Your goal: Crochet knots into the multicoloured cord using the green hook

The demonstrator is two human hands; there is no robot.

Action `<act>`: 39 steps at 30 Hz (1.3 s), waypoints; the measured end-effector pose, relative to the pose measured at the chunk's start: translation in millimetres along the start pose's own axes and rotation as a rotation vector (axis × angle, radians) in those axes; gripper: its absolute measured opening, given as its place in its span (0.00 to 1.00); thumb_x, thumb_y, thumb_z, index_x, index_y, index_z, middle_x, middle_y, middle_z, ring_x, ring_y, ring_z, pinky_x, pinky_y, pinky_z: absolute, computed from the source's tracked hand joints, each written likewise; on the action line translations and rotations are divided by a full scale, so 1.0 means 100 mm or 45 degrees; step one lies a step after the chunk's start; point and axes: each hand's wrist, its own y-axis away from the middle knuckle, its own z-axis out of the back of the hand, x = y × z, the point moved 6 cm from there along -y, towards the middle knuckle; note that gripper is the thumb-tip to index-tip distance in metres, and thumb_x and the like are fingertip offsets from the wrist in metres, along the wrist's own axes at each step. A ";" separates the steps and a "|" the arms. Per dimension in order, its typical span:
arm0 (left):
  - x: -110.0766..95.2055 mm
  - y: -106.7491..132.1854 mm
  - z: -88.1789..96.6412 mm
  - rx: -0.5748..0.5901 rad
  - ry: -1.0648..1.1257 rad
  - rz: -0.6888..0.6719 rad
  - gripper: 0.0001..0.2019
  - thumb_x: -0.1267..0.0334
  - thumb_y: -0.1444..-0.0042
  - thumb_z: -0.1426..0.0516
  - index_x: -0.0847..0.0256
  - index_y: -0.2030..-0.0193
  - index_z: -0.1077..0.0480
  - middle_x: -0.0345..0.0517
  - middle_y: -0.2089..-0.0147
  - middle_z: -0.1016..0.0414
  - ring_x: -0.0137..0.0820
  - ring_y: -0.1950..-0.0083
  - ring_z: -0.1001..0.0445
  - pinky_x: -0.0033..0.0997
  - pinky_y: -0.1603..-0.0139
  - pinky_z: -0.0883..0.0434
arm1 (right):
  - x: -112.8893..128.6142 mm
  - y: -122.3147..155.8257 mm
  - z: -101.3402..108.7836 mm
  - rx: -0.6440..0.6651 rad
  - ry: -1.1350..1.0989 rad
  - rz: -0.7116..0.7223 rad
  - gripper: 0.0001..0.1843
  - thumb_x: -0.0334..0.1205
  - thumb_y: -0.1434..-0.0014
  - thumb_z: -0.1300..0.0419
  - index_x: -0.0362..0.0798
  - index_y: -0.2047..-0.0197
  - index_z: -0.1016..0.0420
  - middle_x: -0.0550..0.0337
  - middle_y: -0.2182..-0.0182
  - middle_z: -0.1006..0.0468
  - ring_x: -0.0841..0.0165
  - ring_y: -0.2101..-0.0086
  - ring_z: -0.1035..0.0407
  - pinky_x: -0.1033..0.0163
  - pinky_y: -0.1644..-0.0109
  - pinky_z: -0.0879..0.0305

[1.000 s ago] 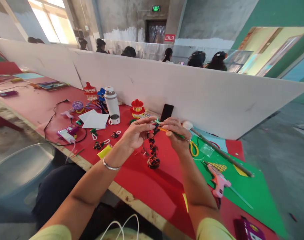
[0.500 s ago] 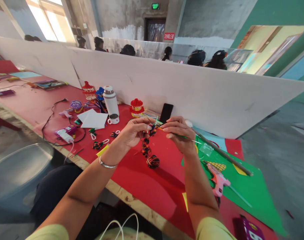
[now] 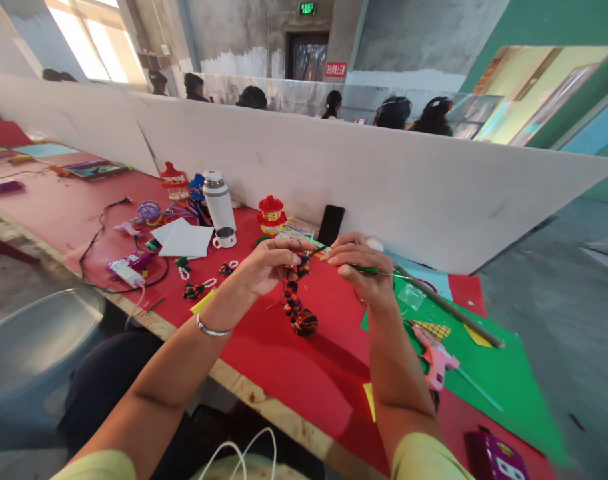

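My left hand [image 3: 271, 263] is closed in a pinch on the upper end of a black, red and orange knotted cord [image 3: 293, 297]. From there the cord hangs down to a round ball [image 3: 305, 323] of the same colours, low over the red tabletop. Facing it, my right hand [image 3: 361, 263] is closed around a thin tool with a green handle [image 3: 367, 269], whose slim shaft sticks out to the right. A dark strand [image 3: 320, 252] stretches between the fingertips of both hands. The tool's working end is too small to make out.
A white thermos [image 3: 219, 203], a black phone [image 3: 331, 224] and a red lantern-shaped craft [image 3: 271, 212] stand toward the white partition [image 3: 304, 160]. Small beaded pieces [image 3: 193, 291] lie left. A pink glue gun [image 3: 438, 360] and a stick [image 3: 449, 307] lie on green sheet [image 3: 509, 380] at right.
My right hand has shifted slightly right, and the dark strand between the hands now shows longer. The green-handled tool has turned closer to level. The ball has swung slightly left.
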 end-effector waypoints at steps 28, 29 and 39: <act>-0.03 -0.03 -0.21 -0.305 0.036 -0.429 0.20 0.65 0.59 0.24 0.63 0.56 0.15 0.42 0.69 0.19 0.22 0.73 0.27 0.20 0.77 0.32 | 0.05 0.18 -0.21 -0.476 0.528 0.179 0.07 0.46 0.34 0.32 0.61 0.53 0.15 0.60 0.57 0.10 0.60 0.57 0.20 0.45 0.48 0.24; 0.00 -0.04 -0.22 -0.271 0.105 -0.335 0.20 0.65 0.60 0.24 0.64 0.57 0.15 0.42 0.69 0.19 0.22 0.74 0.27 0.20 0.78 0.32 | 0.02 0.18 -0.19 -0.470 0.487 0.184 0.08 0.48 0.34 0.33 0.61 0.53 0.15 0.60 0.57 0.10 0.60 0.57 0.19 0.44 0.49 0.24; -0.02 0.00 -0.08 -0.169 0.074 -0.061 0.21 0.70 0.60 0.26 0.65 0.55 0.15 0.42 0.69 0.18 0.20 0.77 0.28 0.19 0.80 0.32 | -0.16 0.08 0.06 -0.101 0.278 0.138 0.11 0.53 0.37 0.31 0.65 0.52 0.13 0.64 0.57 0.09 0.59 0.54 0.18 0.44 0.43 0.25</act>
